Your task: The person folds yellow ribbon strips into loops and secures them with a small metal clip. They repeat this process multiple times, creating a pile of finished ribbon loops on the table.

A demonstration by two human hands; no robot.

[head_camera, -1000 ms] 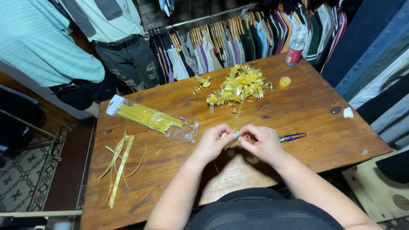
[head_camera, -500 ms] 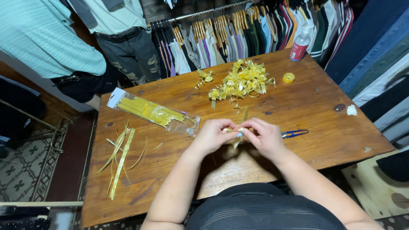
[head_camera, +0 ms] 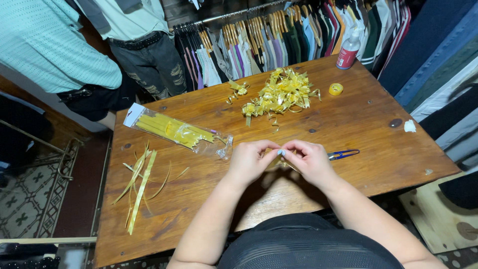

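My left hand (head_camera: 249,160) and my right hand (head_camera: 309,159) meet over the wooden table (head_camera: 348,124), fingertips pinched together on a small yellow strip (head_camera: 277,160) that is mostly hidden between them. Blue-handled snips (head_camera: 342,155) lie just right of my right hand. Farther back sits a pile of folded yellow strip pieces (head_camera: 280,94), with a smaller piece (head_camera: 239,89) to its left. A clear plastic bag of yellow strips (head_camera: 174,131) lies left of my hands. Loose long strips (head_camera: 142,182) are spread at the table's left.
A roll of yellow tape (head_camera: 335,89) and a red-labelled bottle (head_camera: 347,51) stand at the back right. A white scrap (head_camera: 409,126) lies near the right edge. Clothes hang on a rack (head_camera: 279,35) behind the table. Two people (head_camera: 74,55) stand at the back left.
My hands stay together on the strip and have hardly moved. The camera has shifted slightly, so the table sits a little differently in view.
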